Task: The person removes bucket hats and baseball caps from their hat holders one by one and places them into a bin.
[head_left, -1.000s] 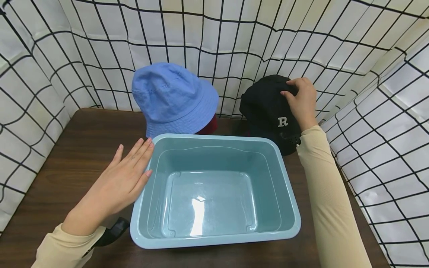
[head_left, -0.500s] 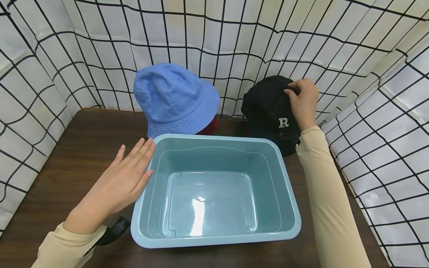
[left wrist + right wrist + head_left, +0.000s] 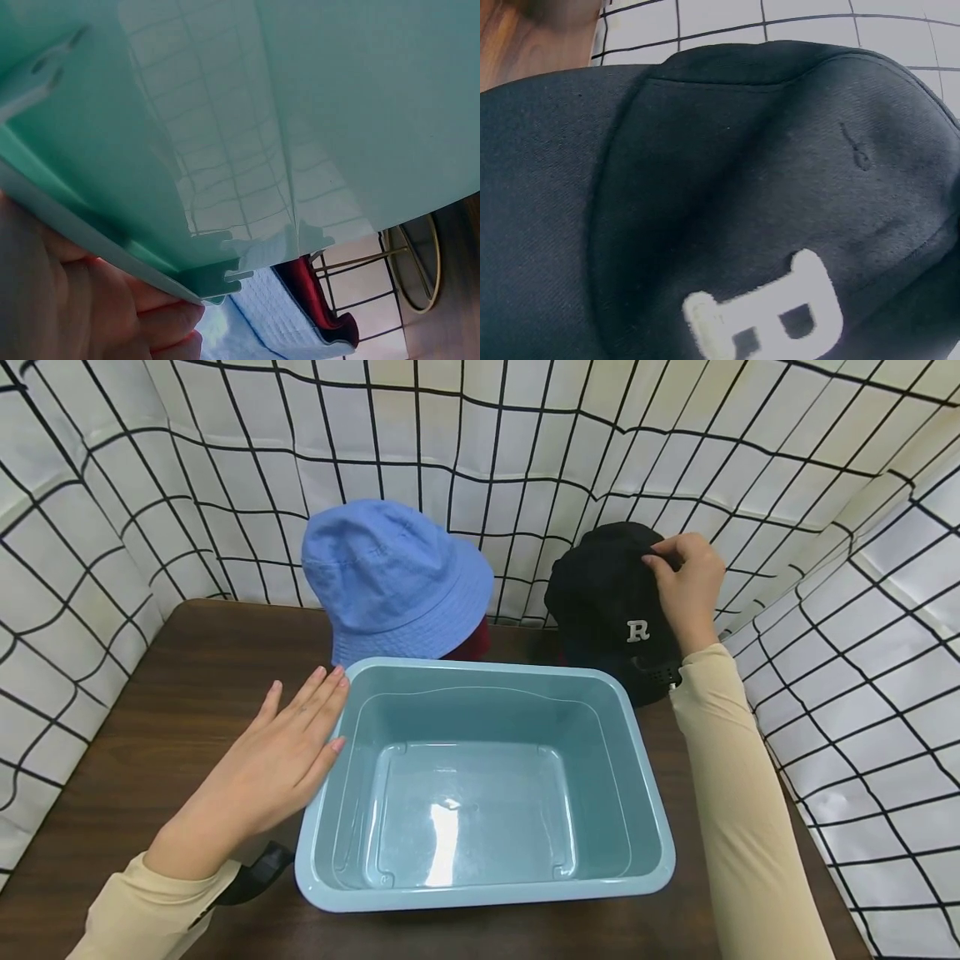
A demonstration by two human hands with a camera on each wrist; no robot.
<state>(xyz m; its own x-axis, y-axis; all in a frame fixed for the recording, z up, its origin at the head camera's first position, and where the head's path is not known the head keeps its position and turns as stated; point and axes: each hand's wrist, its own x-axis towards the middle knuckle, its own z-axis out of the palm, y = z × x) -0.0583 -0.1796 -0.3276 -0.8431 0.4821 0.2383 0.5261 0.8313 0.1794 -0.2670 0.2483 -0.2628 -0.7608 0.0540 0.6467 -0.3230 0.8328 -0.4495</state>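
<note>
One black cap (image 3: pixel 600 597) sits behind the far right corner of the tub (image 3: pixel 487 897), crown pinched by the right hand's (image 3: pixel 690 585) fingers; so small a hold could slip. Left hand (image 3: pixel 273 772): fingers straight, gripping nothing.

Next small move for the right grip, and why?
I'd probably lift the black fabric cap with the white R straight up, before moving it sideways. The right grip already pinches its crown, and in the head view its lower part sits close behind the far right corner of the pale blue plastic tub, so height should help it clear the rim.
</note>
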